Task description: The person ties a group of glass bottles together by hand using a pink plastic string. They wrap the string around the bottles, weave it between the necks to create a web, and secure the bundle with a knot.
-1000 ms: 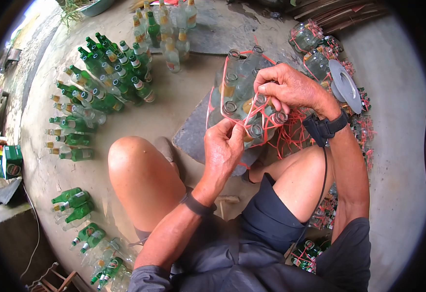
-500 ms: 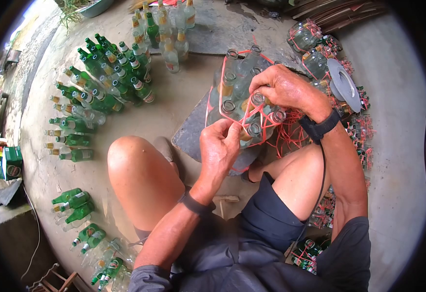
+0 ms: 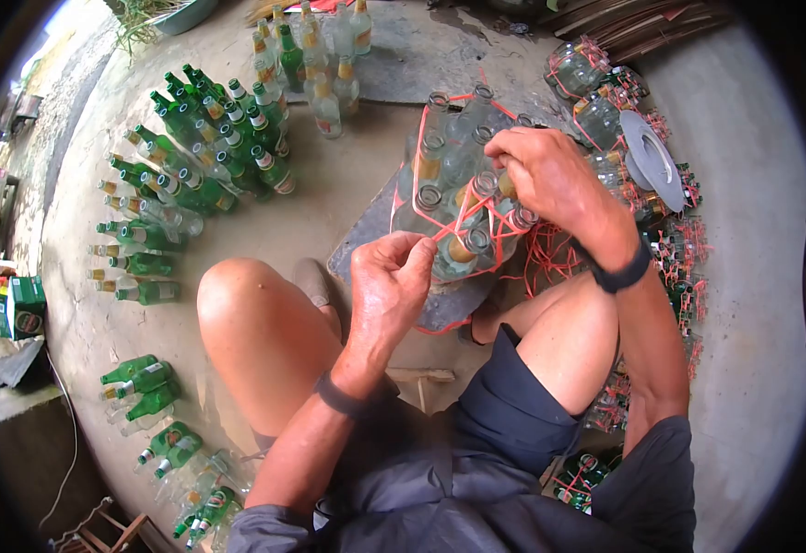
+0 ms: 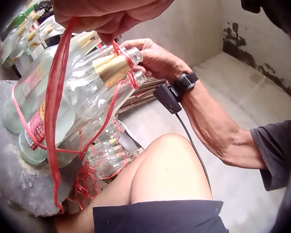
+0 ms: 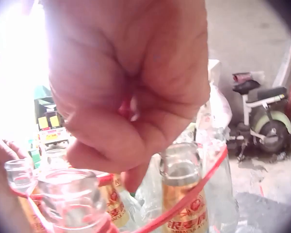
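Note:
A bundle of clear glass bottles (image 3: 456,152) stands on a dark slab, with red plastic twine (image 4: 56,104) looped around the necks and bodies. My left hand (image 3: 390,284) pinches the twine between thumb and fingers at the near-left side of the bundle. From that hand a flat strand hangs down in the left wrist view. Over the right-side necks, my right hand (image 3: 555,180) has its fingers curled, and a bit of red shows between them in the right wrist view. Gold-labelled bottles (image 5: 184,194) stand right below it.
Green and clear bottles (image 3: 191,147) stand in rows on the left, with more clear bottles (image 3: 324,101) at the back. Tied bundles (image 3: 578,69) line the right side, near a grey disc (image 3: 653,164). Loose red twine (image 3: 550,253) lies tangled beside the slab (image 3: 357,249).
My left hand has drawn back left and toward me, away from the bottle necks. The right hand has shifted slightly right and turned, while the bundle stays nearly in place.

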Tool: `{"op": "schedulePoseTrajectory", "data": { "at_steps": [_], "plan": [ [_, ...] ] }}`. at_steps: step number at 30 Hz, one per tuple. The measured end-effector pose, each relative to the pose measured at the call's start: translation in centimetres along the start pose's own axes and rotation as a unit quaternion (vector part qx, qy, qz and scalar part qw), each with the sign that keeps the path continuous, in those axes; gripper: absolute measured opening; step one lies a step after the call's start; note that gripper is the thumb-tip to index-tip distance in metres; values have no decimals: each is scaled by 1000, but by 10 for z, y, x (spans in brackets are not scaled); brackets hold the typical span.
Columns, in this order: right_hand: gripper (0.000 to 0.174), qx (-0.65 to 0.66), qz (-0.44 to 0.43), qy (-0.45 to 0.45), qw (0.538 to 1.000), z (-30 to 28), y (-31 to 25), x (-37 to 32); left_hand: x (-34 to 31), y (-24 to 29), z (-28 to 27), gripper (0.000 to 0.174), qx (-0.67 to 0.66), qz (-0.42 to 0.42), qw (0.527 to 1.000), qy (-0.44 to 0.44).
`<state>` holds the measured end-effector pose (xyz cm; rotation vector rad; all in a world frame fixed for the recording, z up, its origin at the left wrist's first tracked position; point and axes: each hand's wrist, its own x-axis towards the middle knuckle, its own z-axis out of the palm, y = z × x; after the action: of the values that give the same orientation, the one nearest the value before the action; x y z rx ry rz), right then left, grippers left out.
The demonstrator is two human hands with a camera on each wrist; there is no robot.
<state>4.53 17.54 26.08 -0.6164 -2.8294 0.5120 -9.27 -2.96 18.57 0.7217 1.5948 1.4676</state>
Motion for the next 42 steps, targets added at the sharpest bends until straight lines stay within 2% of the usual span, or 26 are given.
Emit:
{"op": "schedulePoseTrajectory", "data": {
  "at_steps": [1, 2, 5, 6, 7, 9, 16, 22, 27, 31, 33, 35, 37, 38, 39, 40, 41, 42],
  "plan": [
    [15, -62, -31, 87, 994, 1, -14, -6, 0, 0, -1, 22, 0, 0, 1000, 0],
    [18, -60, 4, 83, 995, 1, -34, -15, 0, 1, -1, 22, 9, 0, 1000, 2],
    [24, -25, 22, 38, 999, 14, -75, -31, 2, 1, -1, 21, 23, 13, 1000, 8],
    [31, -53, 32, 29, 998, 22, -79, -36, 2, 0, -1, 21, 27, 23, 999, 13],
    [31, -53, 32, 31, 998, 31, -77, -39, 3, -2, -1, 21, 28, 24, 999, 13],
    [25, -46, 27, 107, 993, 48, -74, -42, 3, -5, -2, 20, 52, 44, 998, 14],
    [28, -29, 29, 123, 991, 53, -75, -44, 8, -4, -9, 21, 49, 33, 998, 29],
    [26, -34, 51, 117, 991, 56, -82, -44, 9, -4, -13, 21, 108, 74, 991, 30],
    [18, -131, -3, 162, 978, 57, -88, -48, 8, 5, -17, 22, 98, 38, 994, 0],
    [16, -147, -15, 216, 965, 59, -104, -63, 10, 5, -20, 23, 87, 35, 996, -7],
    [15, -51, 4, 226, 973, 62, -116, -72, 9, 9, -21, 24, 89, 6, 996, -17],
    [9, 107, 54, 200, 972, 70, -131, -79, 10, 5, -24, 24, 90, 21, 996, -17],
    [18, 213, 103, 206, 949, 97, -134, -78, 8, 5, -27, 24, 91, 38, 995, -21],
    [18, 212, 105, 212, 948, 101, -135, -75, 6, 8, -28, 24, 93, 39, 995, -13],
    [24, 350, 205, 157, 900, 102, -135, -70, 4, 10, -30, 25, 94, 40, 995, -4],
    [31, 478, 298, 96, 821, 104, -136, -65, 3, 9, -32, 26, 96, 45, 994, -7],
    [31, 478, 298, 101, 820, 111, -135, -61, 0, 12, -34, 26, 98, 47, 994, -11],
    [33, 566, 323, 116, 749, 122, -133, -57, -3, 17, -36, 26, 111, 34, 993, -13]
  ]
}}
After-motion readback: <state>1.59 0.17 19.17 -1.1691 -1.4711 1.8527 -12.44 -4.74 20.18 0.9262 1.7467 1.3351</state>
